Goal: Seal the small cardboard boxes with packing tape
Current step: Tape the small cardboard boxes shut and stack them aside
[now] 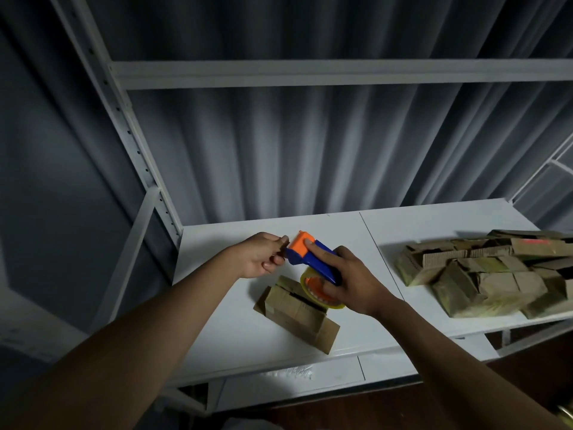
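Observation:
A blue and orange tape dispenser [305,254] with a roll of clear tape [313,291] hangs above the white shelf [217,330]. My right hand [350,282] grips its blue body, forefinger on the orange head. My left hand [263,254] pinches the tape end at the toothed cutter. Below them lies a small cardboard box [296,311], its top flaps closed with a dark slit showing and one end flap sticking out.
A heap of several small cardboard boxes [483,273] lies on the right part of the shelf. White metal rack uprights [130,144] and a crossbar [310,74] stand before a grey pleated curtain. A lower shelf board [291,383] shows beneath.

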